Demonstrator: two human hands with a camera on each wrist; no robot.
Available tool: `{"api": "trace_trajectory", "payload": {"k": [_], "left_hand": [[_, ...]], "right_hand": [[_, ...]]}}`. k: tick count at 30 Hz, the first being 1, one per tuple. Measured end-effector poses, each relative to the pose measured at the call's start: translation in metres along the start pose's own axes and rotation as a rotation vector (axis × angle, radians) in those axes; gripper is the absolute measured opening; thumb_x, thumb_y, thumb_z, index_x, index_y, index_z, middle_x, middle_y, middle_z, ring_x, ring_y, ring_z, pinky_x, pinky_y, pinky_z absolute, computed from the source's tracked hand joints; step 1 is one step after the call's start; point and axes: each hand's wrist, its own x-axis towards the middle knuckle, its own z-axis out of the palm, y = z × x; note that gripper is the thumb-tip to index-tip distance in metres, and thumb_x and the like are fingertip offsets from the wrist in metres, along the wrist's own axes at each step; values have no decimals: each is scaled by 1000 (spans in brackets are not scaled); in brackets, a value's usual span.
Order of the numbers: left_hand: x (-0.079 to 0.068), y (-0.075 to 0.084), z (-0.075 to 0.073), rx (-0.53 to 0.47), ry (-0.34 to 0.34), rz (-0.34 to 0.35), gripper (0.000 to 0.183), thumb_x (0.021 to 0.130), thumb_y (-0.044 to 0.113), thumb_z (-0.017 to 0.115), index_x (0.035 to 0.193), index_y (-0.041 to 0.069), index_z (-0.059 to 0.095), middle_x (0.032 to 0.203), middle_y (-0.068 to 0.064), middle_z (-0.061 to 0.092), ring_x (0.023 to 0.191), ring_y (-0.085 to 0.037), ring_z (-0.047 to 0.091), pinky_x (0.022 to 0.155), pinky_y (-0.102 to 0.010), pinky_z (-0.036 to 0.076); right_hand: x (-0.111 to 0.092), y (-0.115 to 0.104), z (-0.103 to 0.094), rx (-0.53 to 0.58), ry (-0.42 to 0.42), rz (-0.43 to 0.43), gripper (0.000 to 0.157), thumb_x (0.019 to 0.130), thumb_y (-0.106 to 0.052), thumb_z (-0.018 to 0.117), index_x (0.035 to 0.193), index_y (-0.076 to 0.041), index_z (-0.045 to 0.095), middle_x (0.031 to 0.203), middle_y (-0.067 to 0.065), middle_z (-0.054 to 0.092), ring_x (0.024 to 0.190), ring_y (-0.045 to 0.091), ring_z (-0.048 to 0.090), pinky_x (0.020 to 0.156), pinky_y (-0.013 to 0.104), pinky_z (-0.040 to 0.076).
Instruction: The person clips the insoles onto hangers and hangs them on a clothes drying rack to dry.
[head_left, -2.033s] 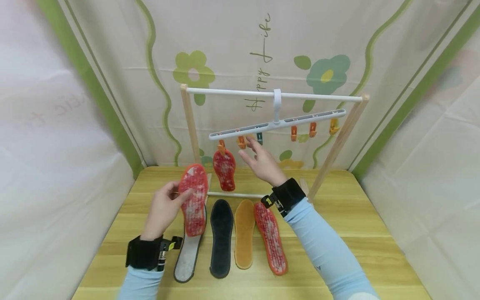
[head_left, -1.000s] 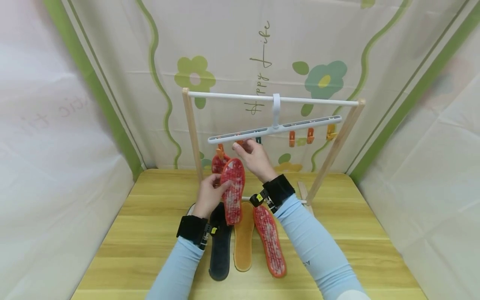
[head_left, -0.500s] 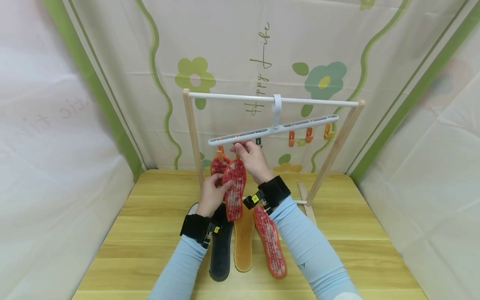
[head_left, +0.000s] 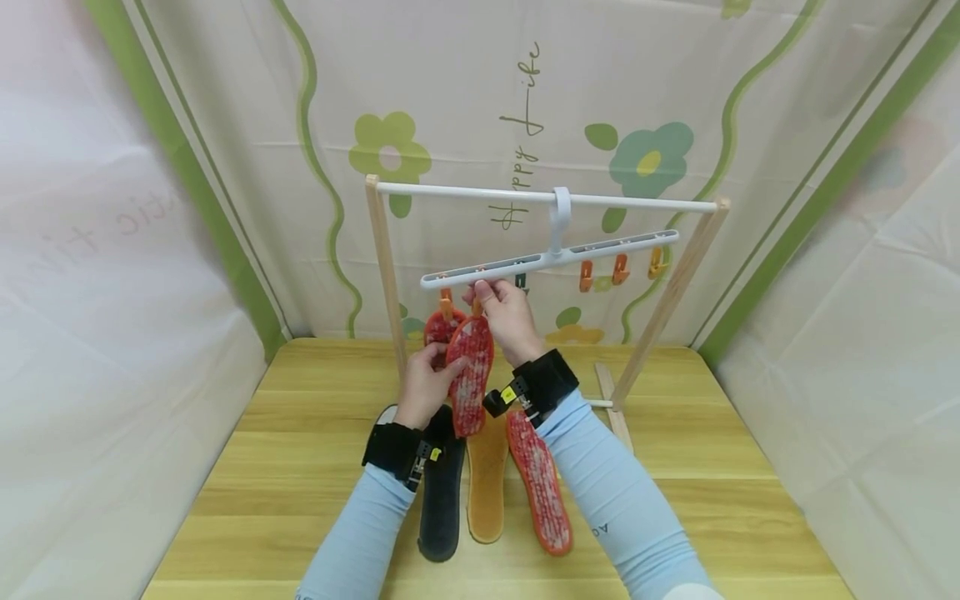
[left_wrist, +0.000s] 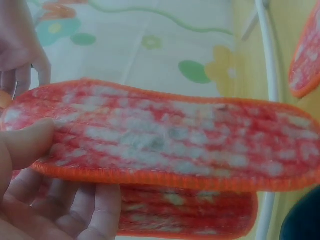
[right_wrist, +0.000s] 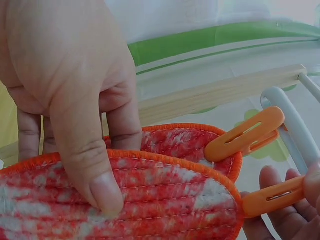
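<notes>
Beneath the left half of the pale grey plastic hanger bar [head_left: 553, 257], your left hand [head_left: 425, 385] grips a long red-and-white mottled fabric insole with orange edging [head_left: 471, 392], thumb laid on its face and fingers behind it. You hold it toward its upper end, probably because that steadies the rim at the small orange plastic clip [right_wrist: 274, 196] while the rest of the sole hangs down freely. Your right hand [head_left: 512, 321] pinches that clip between thumb and fingers, likely to work its mouth; the clip meets the insole's top edge, though whether it bites on the fabric cannot be told. The insole stands nearly upright in front of a matching red insole [right_wrist: 175, 142], which hangs from a neighbouring orange clip [right_wrist: 245, 134] by one end, apparently so that it dangles above the wood-grain tabletop [head_left: 300, 458]. The bar hangs by its hook from a slim white rod [head_left: 472, 193], which presumably leaves both your hands free. Stitched rows run lengthwise along the held insole; its face is streaked red and whitish, with a greyish patch near mid-length, and it looks thin and fairly flat.
</notes>
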Motion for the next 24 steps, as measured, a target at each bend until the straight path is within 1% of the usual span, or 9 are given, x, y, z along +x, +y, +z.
{"api": "trace_trajectory", "payload": {"k": [6, 14, 19, 24], "left_hand": [[0, 2, 2, 29, -8, 1, 25, 93, 20, 71, 113, 4, 67, 102, -10, 68, 89, -24, 65, 78, -38, 58], [2, 6, 6, 38, -1, -30, 28, 94, 23, 71, 117, 7, 65, 104, -9, 68, 89, -24, 64, 77, -36, 58], [5, 10, 7, -3, 11, -24, 29, 95, 24, 69, 117, 7, 64, 105, -10, 67, 90, -25, 64, 76, -36, 58], [6, 11, 7, -29, 26, -22, 26, 95, 22, 70, 114, 6, 65, 103, -11, 67, 87, -24, 64, 75, -36, 57]], "right_hand": [[1, 2, 2, 20, 23, -10, 27, 104, -27, 48, 112, -7, 65, 106, 12, 67, 110, 19, 61, 105, 46, 39], [0, 1, 1, 0, 31, -19, 31, 102, -32, 49, 113, -8, 65, 103, 10, 67, 110, 20, 59, 102, 44, 40], [2, -2, 1, -18, 25, -35, 36, 101, -35, 48, 115, -7, 64, 103, 8, 68, 111, 18, 58, 102, 42, 40], [2, -2, 2, 1, 21, -18, 35, 102, -34, 47, 116, -7, 64, 102, 8, 68, 106, 21, 59, 98, 41, 42]]}}
